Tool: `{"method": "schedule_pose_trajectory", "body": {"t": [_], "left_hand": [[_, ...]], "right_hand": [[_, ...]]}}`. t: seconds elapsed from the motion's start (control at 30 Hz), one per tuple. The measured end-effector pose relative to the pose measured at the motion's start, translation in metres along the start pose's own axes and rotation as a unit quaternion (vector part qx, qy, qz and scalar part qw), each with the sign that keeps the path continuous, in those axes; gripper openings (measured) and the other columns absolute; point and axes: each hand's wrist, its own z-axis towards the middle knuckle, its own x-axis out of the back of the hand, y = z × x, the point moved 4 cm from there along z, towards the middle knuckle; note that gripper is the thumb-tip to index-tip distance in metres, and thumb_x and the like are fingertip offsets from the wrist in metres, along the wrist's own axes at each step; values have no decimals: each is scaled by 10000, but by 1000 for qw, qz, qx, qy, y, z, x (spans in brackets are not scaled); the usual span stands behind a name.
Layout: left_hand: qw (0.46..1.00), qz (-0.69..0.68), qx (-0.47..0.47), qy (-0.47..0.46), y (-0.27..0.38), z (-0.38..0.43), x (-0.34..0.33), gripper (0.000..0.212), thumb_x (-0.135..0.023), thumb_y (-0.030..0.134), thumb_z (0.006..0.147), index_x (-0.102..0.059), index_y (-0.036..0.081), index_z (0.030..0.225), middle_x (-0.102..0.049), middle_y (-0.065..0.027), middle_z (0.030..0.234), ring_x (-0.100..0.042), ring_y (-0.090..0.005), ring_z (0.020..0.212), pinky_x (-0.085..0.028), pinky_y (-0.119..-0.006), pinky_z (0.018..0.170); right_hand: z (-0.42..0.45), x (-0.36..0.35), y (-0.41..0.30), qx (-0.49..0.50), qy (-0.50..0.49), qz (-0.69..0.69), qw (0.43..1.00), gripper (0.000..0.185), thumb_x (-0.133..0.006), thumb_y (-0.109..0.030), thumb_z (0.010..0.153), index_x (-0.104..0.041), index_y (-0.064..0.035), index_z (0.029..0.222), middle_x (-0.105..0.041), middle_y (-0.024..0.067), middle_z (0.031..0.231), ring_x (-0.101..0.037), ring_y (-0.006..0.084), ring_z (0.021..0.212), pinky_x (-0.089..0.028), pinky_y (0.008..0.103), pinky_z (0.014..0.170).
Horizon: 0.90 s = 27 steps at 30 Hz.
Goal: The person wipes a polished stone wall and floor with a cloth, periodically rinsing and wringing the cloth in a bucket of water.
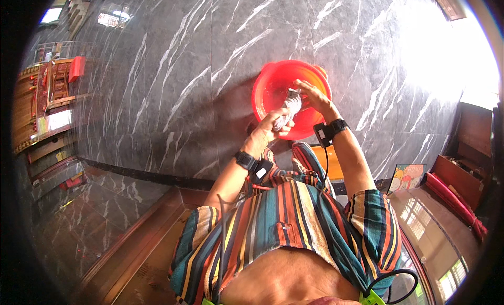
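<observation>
A bunched, pale grey-and-white cloth (290, 105) is squeezed into a narrow roll above the red plastic basin (258, 96). My left hand (271, 126) grips its lower end, fingers wrapped around it. Close to the cloth's upper end is my right hand (313, 95), with its fingers apart and curved. Whether its fingertips touch the cloth is hard to tell. Both hands are over the basin, which stands on the floor in front of my feet and hides its contents in glare and shadow.
Grey marble-patterned floor tiles (177, 76) surround the basin. An orange surface (330, 163) lies just below it. A glossy table (429, 222) and a small cartoon picture (407, 178) are on my right. A dangling cable (327, 169) runs from the right wrist device (323, 134).
</observation>
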Motion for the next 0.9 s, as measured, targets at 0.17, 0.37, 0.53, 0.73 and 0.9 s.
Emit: {"method": "schedule_pose_trajectory", "body": {"t": [0.17,0.37,0.53,0.73,0.9], "left_hand": [[910,-325,35,-255,6,-30,-65,494,-513,372,969,-465,-74,1176,-514,-99,774,-504,-132,552,-422,-240,447],[877,-389,-8,-284,8,-37,-88,617,-509,329,968,-341,-137,1334,-467,-100,764,-467,-161,575,-409,-273,501],[945,-236,-20,-227,11,-34,-82,474,-589,361,936,-474,-24,1186,-524,-97,799,-520,-151,590,-430,-251,474],[975,180,-121,41,0,4,-33,313,-694,322,863,-552,58,952,-587,-49,662,-545,-144,486,-439,-289,414],[752,572,-263,195,-14,39,7,425,-651,337,884,-503,-38,1015,-608,-178,691,-645,-321,589,-498,-410,458]], "right_hand": [[-16,-33,-24,95,-147,359,917,632,-513,-492,950,-394,-102,1433,-521,216,1340,-562,338,1177,-485,512,933],[-37,-79,-60,237,-215,453,832,485,-577,-422,927,-543,-57,1246,-615,208,1198,-581,398,1130,-482,521,952],[-22,-66,-59,113,-68,309,942,204,-620,-265,925,-629,-62,908,-664,60,818,-649,187,727,-548,332,660],[4,-54,-30,10,23,220,975,249,-612,-299,941,-594,-76,834,-600,44,695,-588,162,581,-516,316,570],[19,-32,2,30,130,-42,990,274,-624,-269,928,-623,-74,735,-569,-28,645,-510,102,535,-414,307,498]]}}
